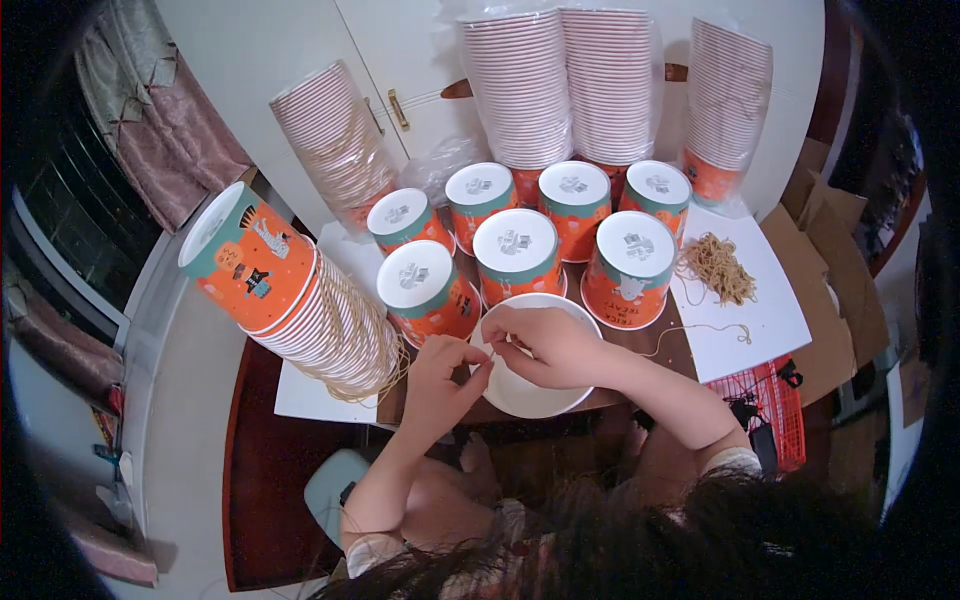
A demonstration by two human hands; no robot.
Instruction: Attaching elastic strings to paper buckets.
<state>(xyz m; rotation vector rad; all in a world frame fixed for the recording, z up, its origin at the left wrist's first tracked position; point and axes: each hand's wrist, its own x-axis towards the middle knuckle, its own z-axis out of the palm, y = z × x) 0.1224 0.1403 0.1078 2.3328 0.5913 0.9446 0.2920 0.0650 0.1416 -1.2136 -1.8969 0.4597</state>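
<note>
Seen from the head camera, both hands meet over a white round paper lid (530, 395) that lies flat on the dark brown wooden bench (255, 480), just in front of the person. The left hand (443, 378) is pinched, thumb and forefinger closed on something too small to make out, possibly a thin rubber band, at the lid's left rim. The right hand (555, 345) rests over the lid's upper part, its fingers curled and pinching the same small thing where the two hands touch. Just behind the lid stand seven upside-down orange paper cups with teal bands and white bottoms (517, 255), set in two rows and touching one another. To the left, a long nested stack of orange paper cups (300, 300) lies on its side, bound by tan strings. To the right, a loose heap of tan rubber bands (718, 266) sits on a white paper sheet (770, 320), and a single band (700, 330) trails from it toward the right wrist. Tall stacks of cups in clear plastic sleeves (560, 85) stand at the back against white cabinet doors (300, 40). A red mesh basket (775, 410) sits near the right elbow.
</note>
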